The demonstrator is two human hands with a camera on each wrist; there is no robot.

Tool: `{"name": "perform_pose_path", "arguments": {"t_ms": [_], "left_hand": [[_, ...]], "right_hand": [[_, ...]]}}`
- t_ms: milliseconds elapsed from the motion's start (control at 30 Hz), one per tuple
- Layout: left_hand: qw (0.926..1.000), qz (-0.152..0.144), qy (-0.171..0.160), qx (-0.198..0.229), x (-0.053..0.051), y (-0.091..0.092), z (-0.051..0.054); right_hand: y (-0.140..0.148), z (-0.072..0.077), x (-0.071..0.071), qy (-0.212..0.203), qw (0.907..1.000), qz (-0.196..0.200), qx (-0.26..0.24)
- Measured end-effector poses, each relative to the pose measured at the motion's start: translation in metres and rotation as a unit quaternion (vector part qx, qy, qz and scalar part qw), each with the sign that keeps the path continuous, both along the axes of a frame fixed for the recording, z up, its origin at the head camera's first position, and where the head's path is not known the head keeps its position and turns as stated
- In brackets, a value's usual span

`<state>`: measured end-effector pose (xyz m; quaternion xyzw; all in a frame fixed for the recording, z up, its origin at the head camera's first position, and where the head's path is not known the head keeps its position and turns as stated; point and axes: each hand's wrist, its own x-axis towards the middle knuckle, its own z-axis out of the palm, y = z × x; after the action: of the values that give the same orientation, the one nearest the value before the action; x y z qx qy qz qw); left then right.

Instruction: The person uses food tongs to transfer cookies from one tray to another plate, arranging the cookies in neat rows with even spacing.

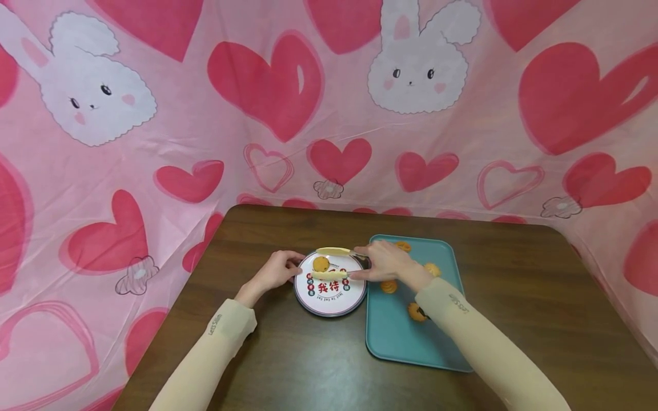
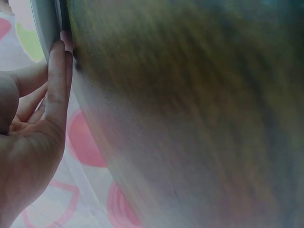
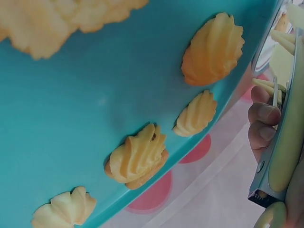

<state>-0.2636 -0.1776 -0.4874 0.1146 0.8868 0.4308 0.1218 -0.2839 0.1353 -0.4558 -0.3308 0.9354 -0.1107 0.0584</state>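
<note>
A white plate [image 1: 329, 305] with a dark rim and red and green lettering stands on the table. My left hand [image 1: 275, 270] pinches its left edge; the left wrist view shows thumb and fingers at the plate [image 2: 45, 23] rim. In my right hand [image 1: 384, 261] is a pair of metal tongs [image 3: 289, 152] with pale yellow grips and tips. Both tong tips [image 1: 329, 275] lie spread above the plate, one on the far side and one on the near side of a round golden cookie [image 1: 321, 264]. That cookie sits on the plate, apparently apart from the tips.
A teal tray [image 1: 396, 337] stands right of the plate, under my right forearm. Several piped cookies lie on it, among them a dark-centred cookie [image 1: 416, 311] and a ridged cookie [image 3: 213, 50]. A pink heart-patterned cloth [image 1: 339, 114] hangs behind the brown table [image 1: 288, 365].
</note>
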Motion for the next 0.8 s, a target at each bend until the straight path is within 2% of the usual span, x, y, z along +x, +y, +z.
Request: {"name": "perform_pose_path", "arguments": {"t_ms": [200, 400, 800], "left_hand": [[1.0000, 0.001, 0.002, 0.001, 0.000, 0.000, 0.001], [1.0000, 0.001, 0.002, 0.001, 0.000, 0.000, 0.002], [1.0000, 0.003, -0.001, -0.003, 0.000, 0.000, 0.001]], "right_hand": [[0.011, 0.012, 0.001, -0.007, 0.9996, -0.021, -0.018], [0.038, 0.028, 0.002, 0.012, 0.9984, -0.028, -0.047], [0.099, 0.040, 0.009, 0.041, 0.9948, -0.081, -0.047]]}}
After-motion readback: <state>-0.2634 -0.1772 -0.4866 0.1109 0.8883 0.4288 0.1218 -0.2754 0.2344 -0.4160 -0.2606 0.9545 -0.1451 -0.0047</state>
